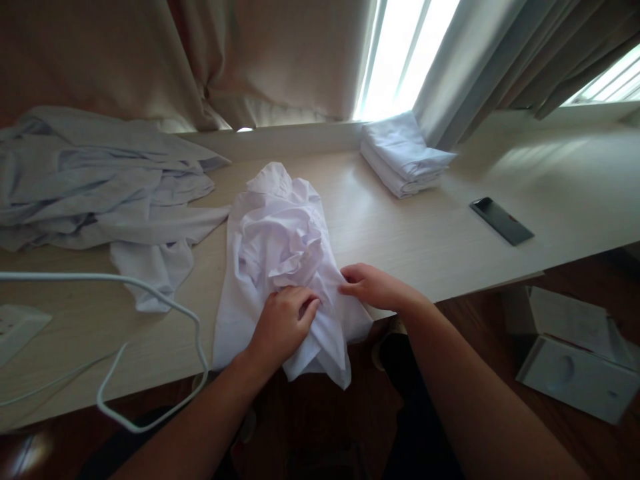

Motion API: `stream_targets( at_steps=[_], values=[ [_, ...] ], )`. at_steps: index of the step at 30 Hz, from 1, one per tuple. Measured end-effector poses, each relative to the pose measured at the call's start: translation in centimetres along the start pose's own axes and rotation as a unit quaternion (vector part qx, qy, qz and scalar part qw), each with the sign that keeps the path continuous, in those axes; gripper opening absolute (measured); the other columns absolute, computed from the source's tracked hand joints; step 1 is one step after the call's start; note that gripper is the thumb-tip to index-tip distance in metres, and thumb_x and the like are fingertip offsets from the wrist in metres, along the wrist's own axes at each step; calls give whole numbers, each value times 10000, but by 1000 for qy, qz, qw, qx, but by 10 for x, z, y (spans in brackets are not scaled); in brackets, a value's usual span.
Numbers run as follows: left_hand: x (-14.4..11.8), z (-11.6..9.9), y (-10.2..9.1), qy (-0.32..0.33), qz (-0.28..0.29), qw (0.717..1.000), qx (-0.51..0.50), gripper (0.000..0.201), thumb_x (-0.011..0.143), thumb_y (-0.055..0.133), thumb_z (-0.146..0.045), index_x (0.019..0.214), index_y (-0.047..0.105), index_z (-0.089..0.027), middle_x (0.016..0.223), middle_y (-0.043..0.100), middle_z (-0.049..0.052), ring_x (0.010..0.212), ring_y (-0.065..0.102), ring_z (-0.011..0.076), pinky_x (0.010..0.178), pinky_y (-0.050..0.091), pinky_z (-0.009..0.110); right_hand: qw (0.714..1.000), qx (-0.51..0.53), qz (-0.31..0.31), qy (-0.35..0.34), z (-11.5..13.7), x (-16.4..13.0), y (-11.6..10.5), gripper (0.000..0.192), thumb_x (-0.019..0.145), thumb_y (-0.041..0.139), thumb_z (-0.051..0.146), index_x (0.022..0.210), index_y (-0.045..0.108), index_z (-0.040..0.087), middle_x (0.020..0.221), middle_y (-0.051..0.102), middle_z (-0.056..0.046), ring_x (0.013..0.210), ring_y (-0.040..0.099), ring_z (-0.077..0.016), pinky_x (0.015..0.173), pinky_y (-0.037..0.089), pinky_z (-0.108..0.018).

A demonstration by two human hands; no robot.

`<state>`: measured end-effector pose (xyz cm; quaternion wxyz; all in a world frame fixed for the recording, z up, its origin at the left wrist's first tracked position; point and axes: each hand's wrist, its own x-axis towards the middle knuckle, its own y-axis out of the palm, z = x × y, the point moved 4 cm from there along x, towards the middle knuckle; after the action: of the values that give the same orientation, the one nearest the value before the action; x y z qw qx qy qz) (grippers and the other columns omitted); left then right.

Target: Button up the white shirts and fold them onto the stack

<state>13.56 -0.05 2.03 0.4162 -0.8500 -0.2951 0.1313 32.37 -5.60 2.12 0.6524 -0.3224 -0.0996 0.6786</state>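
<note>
A rumpled white shirt point(280, 227) lies on the table in front of me, its collar end toward the window and its lower end hanging over the near edge. My left hand point(286, 321) is on the middle of the shirt, fingers curled into the bunched cloth and partly hidden by it. At the shirt's right edge, my right hand point(373, 285) pinches the fabric between thumb and fingers.
A heap of white cloth point(100, 180) covers the table's left end. Folded white cloth point(403, 153) sits near the window, left of a dark phone point(501, 220). A white cable point(197, 333) loops at front left beside a power strip point(20, 327). An open box point(575, 363) is on the floor.
</note>
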Motion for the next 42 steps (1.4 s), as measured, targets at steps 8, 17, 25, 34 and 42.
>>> stream_targets(
  at_steps=[8, 17, 25, 34, 42],
  values=[
    [1, 9, -11, -13, -29, 999, -24, 222, 954, 498, -335, 906, 680, -217, 910, 705, 40, 870, 638, 206, 814, 479, 329, 945, 322, -42, 45, 6, -2, -2, 177, 819, 590, 367, 783, 589, 193, 660, 549, 19, 529, 425, -102, 481, 314, -231],
    [-3, 12, -14, -43, -61, 997, 24, 547, 785, 682, -599, 1181, 595, -233, 961, 676, 59, 880, 636, 241, 826, 495, 383, 937, 331, -108, 12, 10, 6, -5, 297, 781, 682, 473, 834, 569, 203, 740, 614, 7, 626, 528, -126, 573, 401, -242],
    [-17, -30, 2, 116, -24, 986, 116, 446, 749, 743, -534, 1102, 649, -277, 1504, 426, 91, 1399, 320, 380, 1122, 265, 552, 920, 373, -112, -36, 14, 12, -4, 361, 726, 749, 459, 830, 502, 216, 720, 559, 51, 611, 487, -100, 583, 373, -230],
    [-11, -14, -3, 18, 12, 990, 138, 250, 750, 586, -133, 980, 575, -232, 1002, 657, 58, 1034, 573, 270, 928, 408, 416, 990, 79, -120, -9, -1, 13, 4, 283, 826, 680, 350, 1025, 550, 196, 866, 630, -13, 760, 571, -157, 716, 424, -281],
    [-10, 15, -15, -47, 41, 981, 185, 503, 783, 522, -137, 1261, 572, -287, 1147, 658, 60, 1119, 549, 278, 952, 393, 404, 980, -38, -131, 147, -20, 5, -6, 589, 854, 632, 514, 1272, 484, 127, 1074, 687, -173, 886, 649, -268, 713, 442, -317]
  ],
)
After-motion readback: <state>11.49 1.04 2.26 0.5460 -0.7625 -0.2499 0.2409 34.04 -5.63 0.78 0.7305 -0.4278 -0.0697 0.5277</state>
